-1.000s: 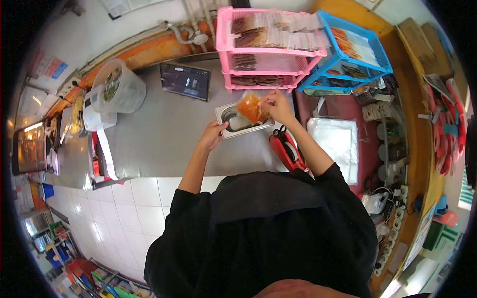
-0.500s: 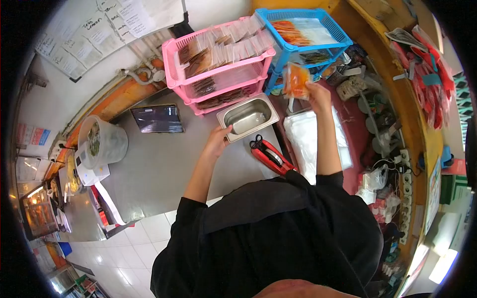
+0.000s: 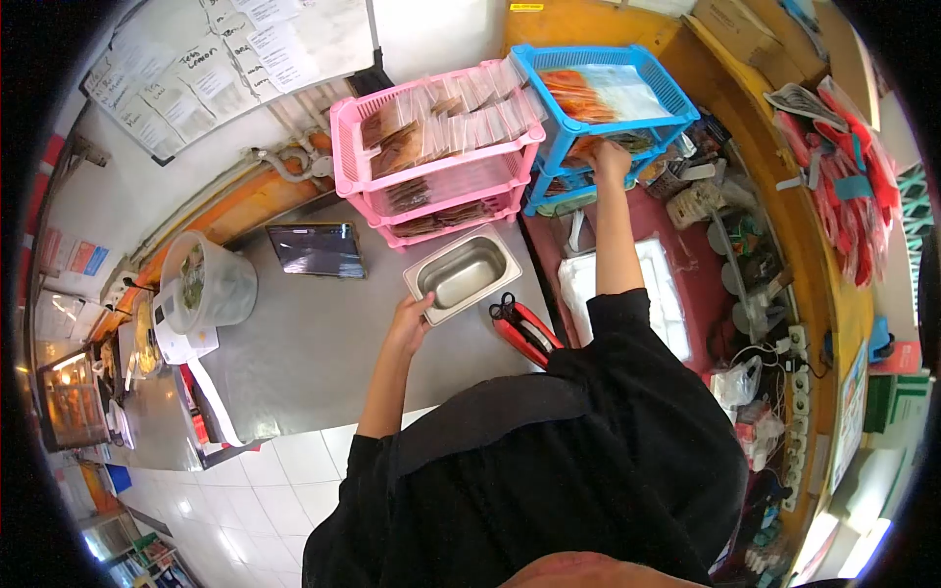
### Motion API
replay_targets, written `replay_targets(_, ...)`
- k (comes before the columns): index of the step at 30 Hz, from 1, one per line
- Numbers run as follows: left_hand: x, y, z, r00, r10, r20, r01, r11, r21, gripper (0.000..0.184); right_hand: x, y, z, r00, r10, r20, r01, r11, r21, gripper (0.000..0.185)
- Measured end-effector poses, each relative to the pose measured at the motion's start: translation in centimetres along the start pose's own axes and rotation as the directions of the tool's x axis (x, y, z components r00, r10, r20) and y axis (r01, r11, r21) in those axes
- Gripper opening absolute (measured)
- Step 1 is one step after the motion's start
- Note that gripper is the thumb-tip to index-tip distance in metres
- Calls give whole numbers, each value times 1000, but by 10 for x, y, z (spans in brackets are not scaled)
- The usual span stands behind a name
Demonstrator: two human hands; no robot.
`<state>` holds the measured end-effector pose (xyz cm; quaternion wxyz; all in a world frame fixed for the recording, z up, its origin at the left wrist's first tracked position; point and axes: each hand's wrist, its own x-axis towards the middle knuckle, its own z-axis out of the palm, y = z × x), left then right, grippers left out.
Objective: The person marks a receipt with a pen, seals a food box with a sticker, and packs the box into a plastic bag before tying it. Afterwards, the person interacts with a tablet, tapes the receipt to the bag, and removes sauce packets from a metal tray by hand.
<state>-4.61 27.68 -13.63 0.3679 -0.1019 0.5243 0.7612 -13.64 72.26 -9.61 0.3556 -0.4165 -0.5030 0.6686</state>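
My left hand (image 3: 413, 319) grips the near left rim of a metal container (image 3: 463, 273), whose inside shows bare metal. My right hand (image 3: 610, 160) reaches into the second level of the blue tiered rack (image 3: 606, 125); its fingers are bent and partly hidden, with something orange beside them at the left. Orange packets (image 3: 573, 95) and clear bags lie in the rack's top tray. Left of it stands the pink tiered rack (image 3: 438, 157), filled with brown packets in clear bags. A red tool with black handles (image 3: 525, 331) lies right of the container.
A dark tablet (image 3: 316, 250) stands behind the container. Farther left are a clear tub (image 3: 225, 284) and a white device (image 3: 179, 338) with a paper strip. White plastic bags (image 3: 662, 294) lie under my right forearm. Boxes and cables line the right side.
My right hand has carried the orange packet from above the metal container to the blue rack's second level. The container, held by my left hand, now sits a little nearer me. The view has shifted.
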Motion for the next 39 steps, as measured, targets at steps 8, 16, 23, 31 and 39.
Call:
replay_targets(8,-46,-11,-30,968,82,-237,-93,995,-37,22,-76,-37,9,888,-460,-4,191,376,-907,27)
replay_targets(16,-116,-44,-65,907,150,-394,-232,958,-170,24,-97,-7,30,824,-480,-300,71,613,-787,26)
replay_targets(23,-215,-74,-112,796,246,-553,-440,862,-251,34,-111,10,17,846,-400,-352,83,751,-655,38)
replay_targets(31,-364,-134,-187,609,262,-749,-609,759,-230,37,-287,4,27,644,-744,-177,679,662,-317,37)
replay_targets(39,-511,-242,-286,296,11,-955,-676,709,-201,27,-554,117,89,74,-691,719,985,162,54,38)
